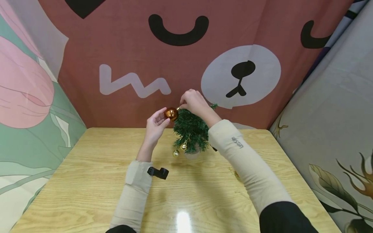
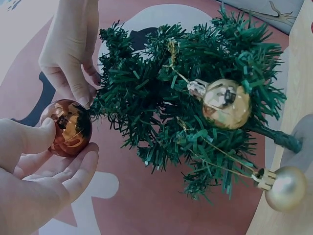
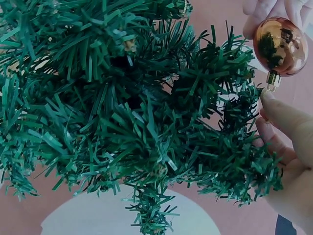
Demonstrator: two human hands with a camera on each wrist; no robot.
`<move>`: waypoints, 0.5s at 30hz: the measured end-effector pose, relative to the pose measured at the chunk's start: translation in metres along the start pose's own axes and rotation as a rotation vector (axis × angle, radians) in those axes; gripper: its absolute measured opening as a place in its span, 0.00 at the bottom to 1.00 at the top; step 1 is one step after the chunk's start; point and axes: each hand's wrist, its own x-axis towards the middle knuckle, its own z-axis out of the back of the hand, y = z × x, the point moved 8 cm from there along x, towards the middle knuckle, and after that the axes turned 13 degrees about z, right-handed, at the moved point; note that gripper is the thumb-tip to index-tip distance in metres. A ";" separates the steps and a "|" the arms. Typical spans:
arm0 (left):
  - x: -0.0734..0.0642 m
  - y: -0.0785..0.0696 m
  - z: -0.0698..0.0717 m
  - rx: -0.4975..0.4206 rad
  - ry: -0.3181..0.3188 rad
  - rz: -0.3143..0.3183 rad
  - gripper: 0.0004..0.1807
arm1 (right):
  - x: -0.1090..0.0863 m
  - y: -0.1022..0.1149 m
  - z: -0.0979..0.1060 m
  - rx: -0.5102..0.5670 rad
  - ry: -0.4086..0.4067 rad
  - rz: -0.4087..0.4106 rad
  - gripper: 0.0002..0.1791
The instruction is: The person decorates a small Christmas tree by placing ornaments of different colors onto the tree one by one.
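A shiny copper-coloured bauble (image 1: 171, 114) is held between the thumb and fingers of my left hand (image 1: 155, 127), at the left of a small artificial Christmas tree (image 1: 189, 129). My right hand (image 1: 194, 102) reaches over the tree's upper part. Its thumb and fingertips pinch the gold hanging loop (image 3: 265, 91) just beyond the bauble's gold cap (image 3: 274, 80), right beside a branch tip. Two gold baubles, one glossy (image 2: 226, 104) and one matte (image 2: 286, 188), hang by gold strings from lower branches. Green needles partly cover the right fingers in the right wrist view.
The tree stands in a pale base (image 1: 192, 155) on a wooden table (image 1: 102, 181). Near my right forearm lie a gold ornament (image 1: 236, 175), partly behind the sleeve, and a gold string (image 1: 241, 192). Printed cloths (image 1: 131, 110) hang behind and at both sides.
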 end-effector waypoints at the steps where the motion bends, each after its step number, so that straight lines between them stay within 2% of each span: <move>1: 0.000 0.001 0.001 -0.006 -0.001 0.001 0.24 | 0.001 0.000 -0.001 0.007 0.009 -0.006 0.06; 9: 0.001 0.006 0.003 -0.040 -0.007 -0.001 0.24 | 0.003 -0.001 -0.007 -0.011 0.072 -0.042 0.08; 15: -0.001 0.012 0.004 -0.022 0.008 0.038 0.25 | 0.004 0.001 -0.011 -0.038 0.103 -0.039 0.07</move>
